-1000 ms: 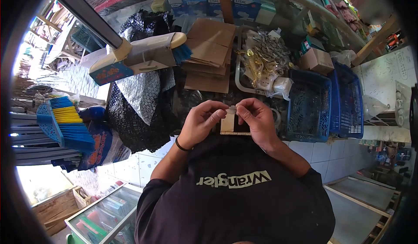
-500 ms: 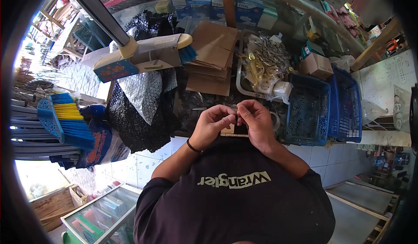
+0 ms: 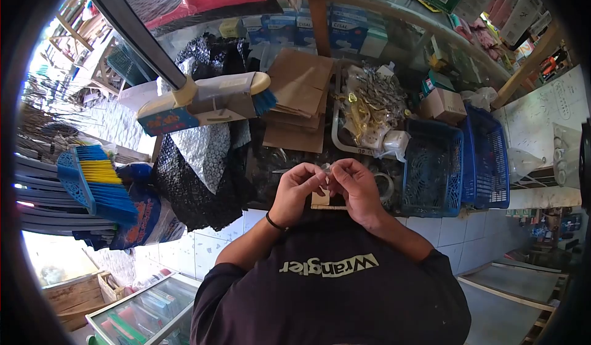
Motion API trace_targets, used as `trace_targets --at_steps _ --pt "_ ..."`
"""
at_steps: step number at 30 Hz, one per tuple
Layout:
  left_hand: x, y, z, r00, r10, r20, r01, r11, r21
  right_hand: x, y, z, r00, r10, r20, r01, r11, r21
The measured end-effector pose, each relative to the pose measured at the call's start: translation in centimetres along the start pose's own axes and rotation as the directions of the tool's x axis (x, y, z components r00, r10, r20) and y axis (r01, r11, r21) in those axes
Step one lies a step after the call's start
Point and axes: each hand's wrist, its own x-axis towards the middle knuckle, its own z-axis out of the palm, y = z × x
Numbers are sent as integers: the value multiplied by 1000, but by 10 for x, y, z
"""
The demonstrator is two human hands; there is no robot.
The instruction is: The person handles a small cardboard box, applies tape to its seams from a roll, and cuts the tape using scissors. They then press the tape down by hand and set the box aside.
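Note:
My left hand (image 3: 297,188) and my right hand (image 3: 358,191) meet fingertip to fingertip in front of my chest, over the near edge of the dark work surface (image 3: 261,176). Both are closed in a pinch. A small pale bit shows between the fingertips, too small to name. Just beneath the hands lies a light tan piece (image 3: 320,200), partly covered by them. A roll of tape (image 3: 386,186) sits beside my right hand. Behind the hands are stacked brown cardboard pieces (image 3: 294,134) and a white tray (image 3: 337,132) heaped with small metal parts and plastic bags.
Two blue baskets (image 3: 431,204) (image 3: 502,188) stand at the right, near a small cardboard box (image 3: 444,106). At the left, a boxed broom head (image 3: 203,102) on its pole juts over black bubble wrap (image 3: 178,185). Blue-and-yellow brooms (image 3: 98,179) stand farther left.
Both hands sit slightly lower in view, still pinched together. The fingers have shifted, and a pale bit now shows between them where a dark one showed before. The camera view has tilted a little.

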Motion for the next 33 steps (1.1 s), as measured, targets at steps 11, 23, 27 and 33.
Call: trace_targets --at_steps 11,23,27,33 --pt "1 2 -1 996 -21 -84 20 1000 -13 4 5 2 990 -137 -17 135 985 -106" --pt "0 0 2 989 93 -116 -76 987 142 1 9 5 938 -345 -34 288 830 -477" --pt "-2 2 5 985 149 -87 -110 933 342 4 12 3 931 -357 -80 295 861 -413" --pt "1 8 0 968 231 93 -241 781 576 1 15 6 918 -384 -102 313 856 -410"
